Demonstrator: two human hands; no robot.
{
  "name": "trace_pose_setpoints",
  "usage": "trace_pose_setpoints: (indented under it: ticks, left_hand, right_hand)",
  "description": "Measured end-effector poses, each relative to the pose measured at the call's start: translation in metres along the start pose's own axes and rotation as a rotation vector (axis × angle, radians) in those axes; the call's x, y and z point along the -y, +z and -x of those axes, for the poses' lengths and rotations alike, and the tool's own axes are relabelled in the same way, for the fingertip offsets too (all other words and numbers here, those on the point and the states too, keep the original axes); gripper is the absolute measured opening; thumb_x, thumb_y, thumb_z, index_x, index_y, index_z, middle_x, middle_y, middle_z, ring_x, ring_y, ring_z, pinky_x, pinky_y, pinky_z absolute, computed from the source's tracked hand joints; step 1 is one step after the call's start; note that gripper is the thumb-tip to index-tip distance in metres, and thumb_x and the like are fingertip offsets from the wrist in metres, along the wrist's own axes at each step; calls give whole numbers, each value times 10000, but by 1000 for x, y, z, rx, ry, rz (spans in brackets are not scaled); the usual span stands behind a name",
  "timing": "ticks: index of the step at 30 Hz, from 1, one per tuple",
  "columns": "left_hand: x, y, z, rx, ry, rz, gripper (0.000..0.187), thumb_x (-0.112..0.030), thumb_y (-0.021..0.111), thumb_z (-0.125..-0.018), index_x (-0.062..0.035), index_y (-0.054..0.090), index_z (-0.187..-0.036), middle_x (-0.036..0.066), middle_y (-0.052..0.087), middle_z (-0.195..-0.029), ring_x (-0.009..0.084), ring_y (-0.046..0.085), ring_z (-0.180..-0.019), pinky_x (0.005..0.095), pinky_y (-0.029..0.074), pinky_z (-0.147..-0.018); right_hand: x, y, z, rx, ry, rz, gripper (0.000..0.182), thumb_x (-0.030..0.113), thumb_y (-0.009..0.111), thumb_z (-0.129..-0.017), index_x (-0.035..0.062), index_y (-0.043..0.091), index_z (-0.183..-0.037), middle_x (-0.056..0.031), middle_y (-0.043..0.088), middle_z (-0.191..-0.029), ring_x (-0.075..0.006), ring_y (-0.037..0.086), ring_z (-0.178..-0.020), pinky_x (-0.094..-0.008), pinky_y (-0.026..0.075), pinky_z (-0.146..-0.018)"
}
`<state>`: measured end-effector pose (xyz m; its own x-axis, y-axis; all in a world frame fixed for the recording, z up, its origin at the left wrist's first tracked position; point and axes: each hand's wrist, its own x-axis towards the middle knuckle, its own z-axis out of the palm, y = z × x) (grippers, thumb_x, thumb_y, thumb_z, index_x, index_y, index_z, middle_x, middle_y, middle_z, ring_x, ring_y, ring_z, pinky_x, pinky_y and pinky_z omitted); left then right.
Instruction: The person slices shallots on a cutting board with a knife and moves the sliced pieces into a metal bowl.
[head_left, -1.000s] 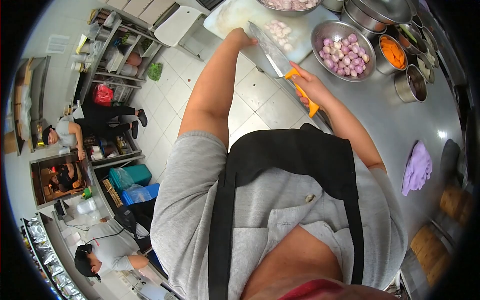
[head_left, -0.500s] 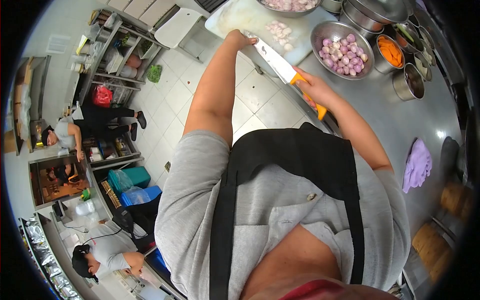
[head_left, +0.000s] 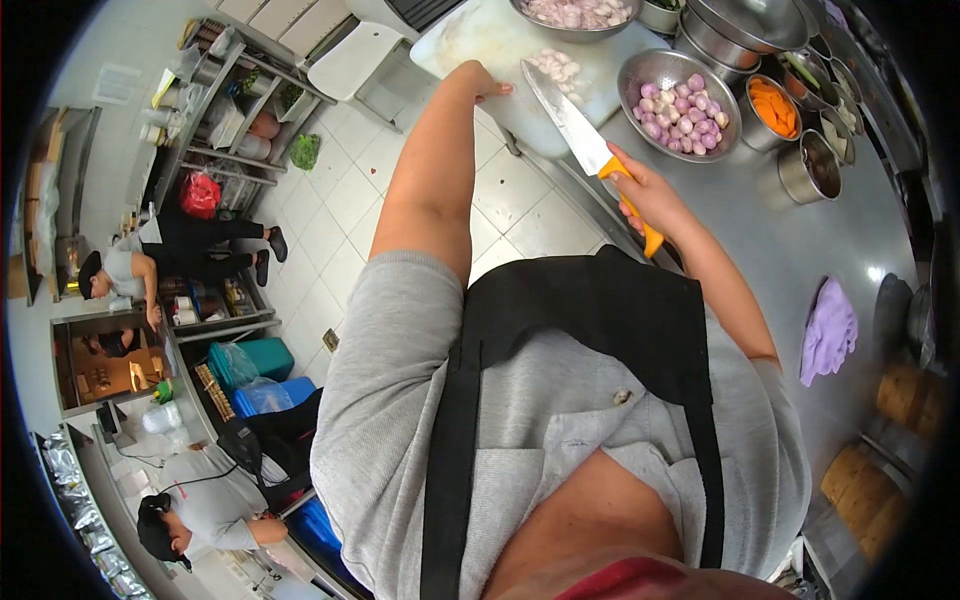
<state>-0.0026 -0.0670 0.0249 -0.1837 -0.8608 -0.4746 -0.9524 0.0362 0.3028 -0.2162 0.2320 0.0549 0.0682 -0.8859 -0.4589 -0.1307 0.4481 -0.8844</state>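
Note:
A large knife [head_left: 570, 120] with a yellow handle is gripped in my right hand [head_left: 645, 195], its blade slanting up and left over the cutting board's edge. My left hand [head_left: 482, 82] is at the near left edge of the white cutting board [head_left: 455, 45], apart from the blade; its fingers are largely hidden, so its grip is unclear. Pale peeled pieces [head_left: 558, 70] lie on the board beyond the knife tip. To the right of the board, a metal bowl [head_left: 632, 75] holds several purple shallots [head_left: 690, 115].
Another bowl [head_left: 580, 30] with sliced shallots stands at the top. Rightward are a pot of orange pieces [head_left: 772, 108], a small metal pot [head_left: 810, 168] and a purple cloth [head_left: 830, 330] on the steel counter [head_left: 770, 245]. Two people [head_left: 210, 500] [head_left: 125, 270] are at the left.
The knife has turned more upright, and its tip has moved right, away from my left hand. The fingers of my left hand no longer touch the blade.

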Motion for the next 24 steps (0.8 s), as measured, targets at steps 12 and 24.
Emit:
trace_pose_setpoints:
  ticks: [12,24]
  left_hand:
    - [-3,-2,-1,35,-25,-19,543,-446,833,-619,23,623,-795,47,552,-686,121,467,-533,236,427,-464]
    - [-1,2,-6,22,-57,80,529,-414,830,-637,27,635,-853,47,595,-775,122,510,-561,220,454,-481]
  right_hand:
    - [-2,11,-20,66,15,-133,504,225,451,-946,248,312,-1429,-1,420,-627,-74,384,-447,-225,354,-404]
    - [-2,13,-26,78,16,-132,507,244,447,-948,269,298,-1432,-1,411,-609,-80,379,-420,-233,344,-384]
